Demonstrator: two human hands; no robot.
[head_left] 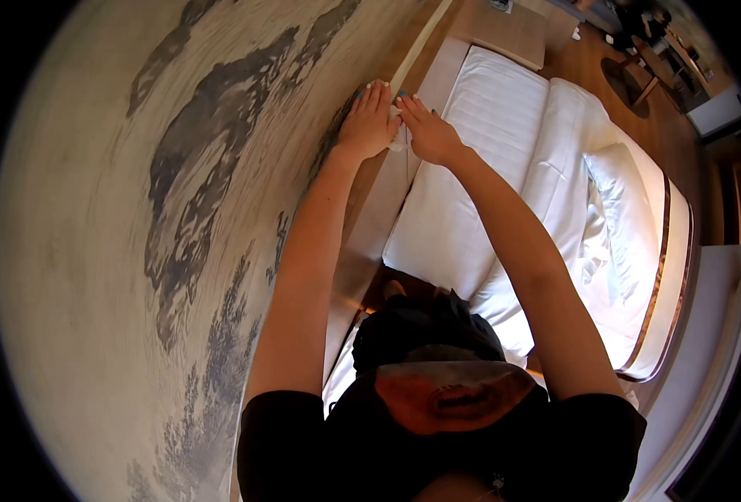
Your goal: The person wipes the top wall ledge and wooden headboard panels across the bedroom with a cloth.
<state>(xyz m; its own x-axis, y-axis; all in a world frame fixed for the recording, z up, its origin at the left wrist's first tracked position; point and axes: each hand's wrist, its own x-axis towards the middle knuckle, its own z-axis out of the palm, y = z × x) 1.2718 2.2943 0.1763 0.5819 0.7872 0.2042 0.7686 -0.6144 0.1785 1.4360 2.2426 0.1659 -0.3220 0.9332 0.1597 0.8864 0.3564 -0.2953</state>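
Observation:
Both my arms stretch forward to a narrow ledge point(421, 52) that runs along the foot of the patterned wall point(77, 209). My left hand point(369, 121) lies flat with its fingers extended, at the wall side of the ledge. Close beside it, my right hand point(427, 130) has its fingers stretched out and bent a little downward. A small whitish cloth point(399, 138) shows between the two hands, near the right fingers and left thumb; how far it reaches under them is hidden.
On the right stands a bed with a white mattress point(492, 109), rolled-back bedding and a pillow point(625, 209). A wooden cabinet point(504, 33) is beyond it. Farther back are a wooden chair point(642, 71) and a person in dark clothes point(638, 23).

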